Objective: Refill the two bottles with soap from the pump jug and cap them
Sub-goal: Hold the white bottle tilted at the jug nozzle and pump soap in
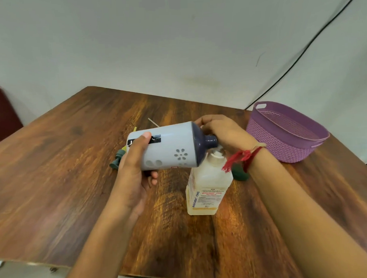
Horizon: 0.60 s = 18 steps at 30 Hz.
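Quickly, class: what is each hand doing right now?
Left hand: closed round the tilted bottle.
Right hand: over the top of the pump jug; grip cannot be told.

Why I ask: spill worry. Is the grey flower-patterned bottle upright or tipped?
Tipped: the grey flower-patterned bottle lies nearly sideways in the left hand, its uncapped dark neck above the clear pump jug.
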Available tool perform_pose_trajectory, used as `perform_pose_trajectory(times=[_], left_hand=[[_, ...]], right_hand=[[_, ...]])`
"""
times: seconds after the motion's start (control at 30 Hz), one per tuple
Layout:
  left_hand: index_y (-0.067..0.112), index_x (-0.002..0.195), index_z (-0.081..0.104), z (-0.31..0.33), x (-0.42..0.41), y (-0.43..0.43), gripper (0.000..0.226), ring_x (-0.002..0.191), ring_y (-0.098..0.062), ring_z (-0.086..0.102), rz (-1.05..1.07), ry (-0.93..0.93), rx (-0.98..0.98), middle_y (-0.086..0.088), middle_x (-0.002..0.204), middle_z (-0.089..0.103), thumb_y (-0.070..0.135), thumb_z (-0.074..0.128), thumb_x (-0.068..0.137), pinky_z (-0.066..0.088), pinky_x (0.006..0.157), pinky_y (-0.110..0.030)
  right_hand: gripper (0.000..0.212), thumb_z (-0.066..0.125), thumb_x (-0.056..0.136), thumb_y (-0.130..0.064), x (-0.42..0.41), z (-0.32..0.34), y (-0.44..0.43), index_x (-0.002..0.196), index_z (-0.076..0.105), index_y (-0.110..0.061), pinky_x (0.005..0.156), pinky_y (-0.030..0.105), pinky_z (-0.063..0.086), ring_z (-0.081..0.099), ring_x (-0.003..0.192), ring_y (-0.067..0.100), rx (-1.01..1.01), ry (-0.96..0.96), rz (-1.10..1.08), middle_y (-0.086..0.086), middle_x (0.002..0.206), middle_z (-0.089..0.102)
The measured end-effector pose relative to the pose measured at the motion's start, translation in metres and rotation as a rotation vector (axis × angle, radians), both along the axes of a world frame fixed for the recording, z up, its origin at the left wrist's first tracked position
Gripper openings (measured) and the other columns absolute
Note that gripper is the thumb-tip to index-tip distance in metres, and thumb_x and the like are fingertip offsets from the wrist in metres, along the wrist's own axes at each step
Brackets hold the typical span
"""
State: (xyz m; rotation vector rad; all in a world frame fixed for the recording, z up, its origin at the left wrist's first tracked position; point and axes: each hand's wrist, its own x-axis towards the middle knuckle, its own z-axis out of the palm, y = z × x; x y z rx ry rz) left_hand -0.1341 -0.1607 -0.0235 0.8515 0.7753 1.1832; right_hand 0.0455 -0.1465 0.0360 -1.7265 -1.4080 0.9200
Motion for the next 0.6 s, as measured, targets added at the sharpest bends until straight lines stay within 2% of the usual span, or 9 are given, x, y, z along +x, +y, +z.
perform_pose_trajectory(times=[0.1,0.2,0.27,0.37,0.47,0.53,0.6], left_hand=[[0.023,0.091,0.060,-0.001,0.000,-0.003,0.038,0.040,-0.006,0.040,-0.009,-0.008,-0.045,-0.001,0.065,0.055,0.053,0.058,0.067,0.036,0.033,-0.014],[0.020,0.094,0.061,0.002,0.000,-0.003,0.041,0.040,-0.005,0.043,-0.057,-0.031,-0.035,-0.003,0.067,0.057,0.052,0.058,0.069,0.039,0.033,-0.014],[0.019,0.096,0.060,0.003,0.000,0.000,0.042,0.039,-0.005,0.044,-0.058,-0.038,-0.017,-0.004,0.068,0.057,0.052,0.058,0.069,0.039,0.033,-0.014],[0.021,0.096,0.060,0.001,0.000,0.001,0.042,0.040,-0.005,0.043,-0.033,-0.018,-0.016,-0.002,0.067,0.057,0.052,0.058,0.069,0.038,0.034,-0.014],[0.022,0.092,0.060,-0.001,0.000,-0.001,0.039,0.038,-0.005,0.041,-0.010,-0.006,-0.050,0.001,0.062,0.057,0.053,0.059,0.068,0.037,0.033,-0.014],[0.023,0.089,0.059,-0.002,0.000,-0.003,0.037,0.038,-0.005,0.040,-0.009,-0.022,-0.071,0.002,0.060,0.057,0.053,0.066,0.069,0.036,0.034,-0.013],[0.021,0.092,0.059,0.000,0.000,-0.004,0.038,0.040,-0.005,0.042,-0.029,-0.039,-0.062,0.000,0.063,0.057,0.053,0.063,0.071,0.038,0.035,-0.013]], right_hand=[[0.029,0.039,0.093,-0.001,-0.002,0.000,-0.004,0.077,0.061,-0.012,0.052,0.015,0.047,0.055,0.076,0.013,0.046,0.002,-0.032,0.008,0.094,0.060],[0.023,0.044,0.095,-0.008,0.000,0.018,-0.003,0.080,0.061,-0.011,0.054,0.010,0.042,0.053,0.072,0.006,0.020,-0.150,0.035,-0.002,0.084,0.058],[0.019,0.043,0.096,-0.008,0.000,0.022,0.001,0.088,0.060,-0.010,0.055,0.011,0.041,0.051,0.072,0.004,-0.031,-0.207,0.053,-0.003,0.087,0.057],[0.028,0.036,0.095,0.001,-0.003,0.012,0.000,0.090,0.060,-0.011,0.045,0.011,0.046,0.054,0.071,0.009,-0.055,-0.068,-0.014,0.002,0.093,0.058],[0.035,0.033,0.090,0.006,-0.006,0.000,-0.007,0.081,0.062,-0.012,0.047,0.015,0.048,0.057,0.072,0.013,0.009,0.118,-0.056,0.003,0.087,0.060],[0.034,0.036,0.089,0.006,-0.007,0.000,-0.006,0.077,0.062,-0.013,0.053,0.018,0.047,0.057,0.075,0.015,0.048,0.088,-0.057,0.005,0.086,0.061],[0.029,0.041,0.091,0.001,-0.004,0.009,-0.001,0.076,0.062,-0.013,0.058,0.019,0.047,0.057,0.078,0.015,0.057,0.000,-0.046,0.004,0.087,0.060]])
